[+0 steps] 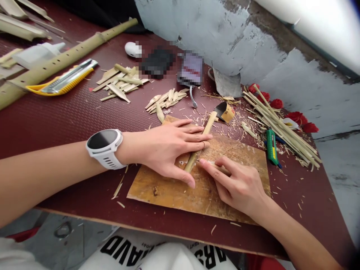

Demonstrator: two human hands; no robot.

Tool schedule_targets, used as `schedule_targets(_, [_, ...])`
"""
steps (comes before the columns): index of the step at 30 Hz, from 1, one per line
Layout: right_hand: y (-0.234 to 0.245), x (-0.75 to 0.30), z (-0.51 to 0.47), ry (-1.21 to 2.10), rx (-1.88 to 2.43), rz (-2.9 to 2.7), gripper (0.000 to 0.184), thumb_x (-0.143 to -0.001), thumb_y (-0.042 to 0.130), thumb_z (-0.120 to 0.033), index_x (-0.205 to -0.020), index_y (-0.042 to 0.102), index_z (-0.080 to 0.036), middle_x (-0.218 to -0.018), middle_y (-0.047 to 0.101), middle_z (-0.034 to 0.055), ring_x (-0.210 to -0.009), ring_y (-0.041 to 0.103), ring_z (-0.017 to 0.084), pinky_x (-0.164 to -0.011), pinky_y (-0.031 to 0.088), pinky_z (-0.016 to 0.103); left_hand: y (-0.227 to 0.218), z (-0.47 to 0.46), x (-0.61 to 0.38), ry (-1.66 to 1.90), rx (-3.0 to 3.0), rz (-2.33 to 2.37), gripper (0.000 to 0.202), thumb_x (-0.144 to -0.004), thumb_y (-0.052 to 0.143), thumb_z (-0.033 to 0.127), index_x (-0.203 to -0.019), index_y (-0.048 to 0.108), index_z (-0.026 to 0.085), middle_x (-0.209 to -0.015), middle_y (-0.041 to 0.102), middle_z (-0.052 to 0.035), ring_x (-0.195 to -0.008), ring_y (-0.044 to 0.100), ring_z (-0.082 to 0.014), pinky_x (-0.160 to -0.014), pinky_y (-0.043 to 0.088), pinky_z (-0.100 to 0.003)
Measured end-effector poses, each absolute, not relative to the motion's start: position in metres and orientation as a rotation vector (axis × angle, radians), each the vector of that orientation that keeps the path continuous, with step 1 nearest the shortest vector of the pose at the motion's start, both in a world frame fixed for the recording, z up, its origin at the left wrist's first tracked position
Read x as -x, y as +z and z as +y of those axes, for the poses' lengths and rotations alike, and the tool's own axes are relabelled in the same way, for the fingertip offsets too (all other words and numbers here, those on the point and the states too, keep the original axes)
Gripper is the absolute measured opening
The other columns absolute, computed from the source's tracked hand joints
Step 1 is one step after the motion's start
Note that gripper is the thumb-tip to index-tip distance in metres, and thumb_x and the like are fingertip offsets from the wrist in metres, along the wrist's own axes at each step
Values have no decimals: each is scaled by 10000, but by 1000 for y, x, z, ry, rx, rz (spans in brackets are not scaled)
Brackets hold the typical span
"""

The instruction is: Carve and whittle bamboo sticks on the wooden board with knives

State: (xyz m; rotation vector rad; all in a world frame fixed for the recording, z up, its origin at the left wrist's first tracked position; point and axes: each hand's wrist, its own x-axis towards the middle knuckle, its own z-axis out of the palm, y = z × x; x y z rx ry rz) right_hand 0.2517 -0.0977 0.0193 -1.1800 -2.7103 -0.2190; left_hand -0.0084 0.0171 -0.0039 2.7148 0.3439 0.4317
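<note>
A split bamboo strip [208, 126] lies slantwise on the worn wooden board [157, 189]. Across its middle rests my left hand [171, 146], flat with the fingers stretched out and the thumb apart, pressing on the strip. Fingers of my right hand [239, 183] are closed around a slim, pale wooden rod or handle [222, 169], most of it hidden in the grip. The index fingertip points at the strip's near part; whether a blade sits at the tip I cannot make out. Curled sandpaper [225, 111] stands beside the strip's far end.
Bamboo pieces [120, 82] and smaller slivers [168, 99] lie behind the board. A bamboo flute [75, 52] and a yellow utility knife [67, 78] are at left. Thin bamboo sticks [284, 127], a green utility knife [271, 146] and red flowers [298, 118] stand right, near the wall.
</note>
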Motion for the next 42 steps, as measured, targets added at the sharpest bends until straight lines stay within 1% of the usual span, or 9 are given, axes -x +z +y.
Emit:
schedule_targets(5, [16, -254, -94, -129, 1169, -2686, 456, -1002, 535, -106, -1425, 634, -245, -980, 679, 25, -768, 634, 91, -609, 419, 229, -5, 17, 8, 423, -2711, 349, 1013, -860, 587, 855, -1582, 477, 153, -1673, 395, -138, -1565, 344, -407, -1324, 155, -583])
schedule_targets(10, [15, -253, -93, -121, 1122, -2692, 472, -1008, 540, -114, -1450, 615, -262, -992, 689, 27, -767, 645, 83, -595, 418, 207, -6, 17, 9, 432, -2696, 345, 992, -849, 618, 842, -1565, 507, 163, -1679, 381, -141, -1558, 354, -423, -1318, 155, -610])
schedule_targets(13, [14, -253, -93, -131, 1139, -2687, 507, -999, 544, -103, -1476, 595, -264, -994, 687, 29, -753, 645, 82, -589, 416, 207, -6, 17, 9, 416, -2699, 357, 1002, -847, 609, 853, -1578, 489, 178, -1686, 370, -130, -1566, 341, -414, -1327, 135, -588])
schedule_targets(16, [14, -253, -94, -132, 1149, -2688, 493, -1004, 537, -106, -1469, 598, -259, -989, 679, 27, -754, 646, 82, -587, 409, 214, -6, 17, 8, 401, -2709, 367, 1022, -848, 591, 865, -1587, 472, 169, -1691, 358, -125, -1571, 331, -410, -1332, 120, -574])
schedule_targets(19, [15, -251, -95, -149, 1161, -2718, 459, -1019, 518, -106, -1450, 602, -238, -980, 679, 24, -748, 640, 88, -585, 403, 231, -6, 17, 9, 384, -2723, 371, 1031, -855, 571, 872, -1586, 469, 151, -1696, 348, -122, -1576, 321, -404, -1335, 110, -560])
schedule_targets(26, [27, -244, -100, -214, 1160, -2828, 433, -1051, 442, -89, -1456, 579, -156, -970, 697, 25, -773, 626, 136, -616, 423, 300, -4, 18, 9, 368, -2713, 369, 1012, -868, 555, 870, -1597, 457, 176, -1685, 380, -102, -1590, 293, -389, -1338, 108, -539])
schedule_targets(33, [28, -246, -101, -214, 1151, -2859, 433, -1064, 417, -97, -1468, 564, -143, -959, 683, 20, -749, 596, 135, -621, 407, 309, -4, 18, 9, 365, -2714, 362, 995, -864, 573, 862, -1593, 464, 195, -1692, 365, -103, -1588, 301, -385, -1342, 87, -517])
schedule_targets(37, [29, -243, -102, -284, 1129, -2876, 431, -1054, 431, -85, -1459, 573, -117, -959, 684, 27, -736, 574, 149, -616, 402, 323, -6, 18, 9, 380, -2733, 368, 1006, -866, 580, 856, -1598, 452, 177, -1696, 355, -108, -1587, 307, -379, -1339, 101, -512])
schedule_targets(42, [30, -243, -104, -320, 1125, -2894, 432, -1054, 428, -85, -1458, 580, -96, -973, 688, 37, -734, 575, 153, -634, 410, 325, -7, 18, 9, 381, -2762, 359, 1005, -871, 576, 853, -1585, 465, 156, -1708, 326, -105, -1579, 321, -386, -1335, 118, -539])
